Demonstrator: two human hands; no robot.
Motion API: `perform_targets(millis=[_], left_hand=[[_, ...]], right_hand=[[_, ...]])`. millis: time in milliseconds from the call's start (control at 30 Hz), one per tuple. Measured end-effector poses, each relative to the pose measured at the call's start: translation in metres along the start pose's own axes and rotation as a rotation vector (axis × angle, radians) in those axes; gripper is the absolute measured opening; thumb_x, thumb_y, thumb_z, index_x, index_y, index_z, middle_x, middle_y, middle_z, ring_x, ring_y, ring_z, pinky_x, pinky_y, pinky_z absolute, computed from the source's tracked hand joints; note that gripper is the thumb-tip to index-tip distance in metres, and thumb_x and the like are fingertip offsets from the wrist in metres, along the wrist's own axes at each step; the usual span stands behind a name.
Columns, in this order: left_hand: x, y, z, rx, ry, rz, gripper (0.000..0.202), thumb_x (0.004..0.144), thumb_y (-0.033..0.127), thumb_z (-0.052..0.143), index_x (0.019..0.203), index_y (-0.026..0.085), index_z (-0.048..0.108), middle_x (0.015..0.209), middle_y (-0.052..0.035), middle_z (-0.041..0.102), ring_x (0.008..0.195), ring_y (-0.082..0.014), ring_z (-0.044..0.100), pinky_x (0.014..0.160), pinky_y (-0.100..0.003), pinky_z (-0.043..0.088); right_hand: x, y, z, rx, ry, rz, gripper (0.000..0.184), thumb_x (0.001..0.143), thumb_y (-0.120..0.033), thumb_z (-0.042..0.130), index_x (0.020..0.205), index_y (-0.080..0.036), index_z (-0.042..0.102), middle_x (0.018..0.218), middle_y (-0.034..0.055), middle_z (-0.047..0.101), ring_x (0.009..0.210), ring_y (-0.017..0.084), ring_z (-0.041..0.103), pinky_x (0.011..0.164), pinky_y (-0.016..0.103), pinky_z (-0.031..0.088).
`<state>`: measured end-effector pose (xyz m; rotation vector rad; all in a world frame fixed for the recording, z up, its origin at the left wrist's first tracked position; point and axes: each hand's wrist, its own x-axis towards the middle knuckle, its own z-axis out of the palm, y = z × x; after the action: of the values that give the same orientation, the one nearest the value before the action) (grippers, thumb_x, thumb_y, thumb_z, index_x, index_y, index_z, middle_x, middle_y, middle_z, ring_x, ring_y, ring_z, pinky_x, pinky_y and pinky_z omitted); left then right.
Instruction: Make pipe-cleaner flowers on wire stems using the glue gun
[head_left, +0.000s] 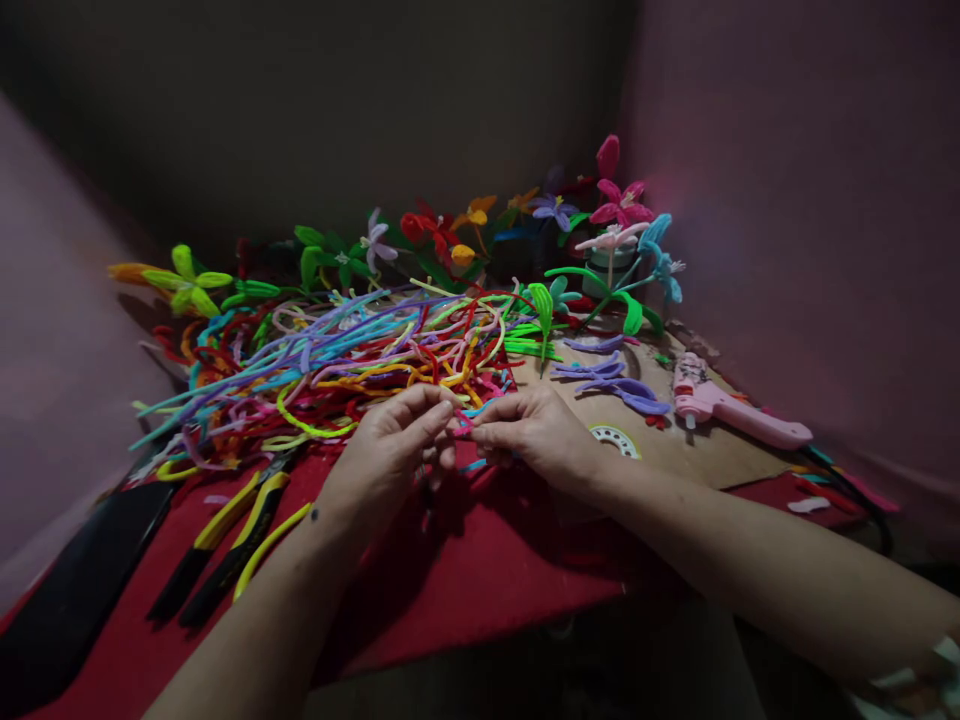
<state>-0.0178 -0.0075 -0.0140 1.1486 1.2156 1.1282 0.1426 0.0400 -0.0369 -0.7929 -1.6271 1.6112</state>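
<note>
- Roughly midway between the two hands, held up over the red cloth (457, 610): placed there, at the meeting of the fingertips, as a small pink piece (463, 426).
- Gripped from the left by the left hand (401, 430), with thumb and forefinger closed on it and the other fingers curled beneath.
- Pinched from the right by the right hand (536, 430), likewise between thumb and forefinger, with the back of the hand turned up.
- Apparently running crosswise, from one set of fingertips to the other; largely covered, so hard to tell its full length.
- Nearer to neither hand: touched from both sides, so within grasp without any reach.
- Showing just beside the right fingertips, above and below, as short bits of blue strip (474, 466); impossible to tell whether gripped too.
- Backed by a tangle of coloured stems (337, 350) beyond the left hand, and by purple petals (637, 396) beyond the right.
- Flanked, well apart, by pliers (259, 522) on the left and a glue gun (721, 405) on the right.
</note>
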Motion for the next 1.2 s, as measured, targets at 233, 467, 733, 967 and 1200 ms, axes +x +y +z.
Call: perform_targets(millis=[233,467,733,967,1200], left_hand=[[-0.001,0.015,-0.009,0.478,-0.172,0.279,0.01,0.07,0.02,0.067,0.079,0.016,0.067,0.08,-0.0037,0.062,0.075,-0.0152,0.057,0.07,-0.025,0.045],[-0.003,0.012,-0.006,0.845,-0.166,0.583,0.011,0.08,0.018,0.055,0.072,0.018,0.062,0.071,-0.0023,0.061,0.066,-0.0127,0.056,0.063,-0.022,0.042],[-0.01,0.002,-0.008,1.109,-0.159,0.722,0.011,0.084,0.014,0.048,0.08,0.017,0.058,0.075,-0.0019,0.057,0.065,-0.0106,0.053,0.061,-0.02,0.039],[-0.017,0.016,-0.015,1.024,-0.229,0.767,0.013,0.083,0.012,0.05,0.08,0.019,0.061,0.079,-0.0023,0.062,0.067,-0.0101,0.058,0.06,-0.017,0.042],[-0.017,0.005,-0.017,1.189,-0.172,0.816,0.014,0.085,0.011,0.044,0.082,0.018,0.056,0.073,-0.0026,0.056,0.063,-0.0115,0.051,0.058,-0.021,0.038]], right_hand=[[0.005,0.002,-0.004,0.305,-0.177,0.242,0.006,0.059,-0.015,0.065,0.057,-0.01,0.062,0.046,-0.0007,0.059,0.035,0.006,0.045,0.038,0.019,0.035],[0.001,-0.004,-0.003,0.235,-0.2,0.283,0.004,0.059,-0.013,0.062,0.055,-0.011,0.062,0.045,-0.0006,0.059,0.036,0.007,0.047,0.037,0.019,0.033],[-0.006,-0.011,0.004,0.13,-0.106,0.207,0.01,0.06,-0.006,0.057,0.053,-0.011,0.062,0.043,-0.0043,0.054,0.04,0.005,0.043,0.042,0.018,0.033],[-0.004,-0.004,0.001,0.33,-0.253,0.229,0.009,0.06,-0.018,0.069,0.065,-0.011,0.066,0.052,-0.0012,0.061,0.045,0.007,0.052,0.05,0.021,0.042],[-0.009,-0.005,0.007,0.208,-0.131,0.156,0.004,0.062,-0.013,0.063,0.061,-0.013,0.067,0.049,-0.0028,0.058,0.046,0.007,0.048,0.049,0.02,0.038]])
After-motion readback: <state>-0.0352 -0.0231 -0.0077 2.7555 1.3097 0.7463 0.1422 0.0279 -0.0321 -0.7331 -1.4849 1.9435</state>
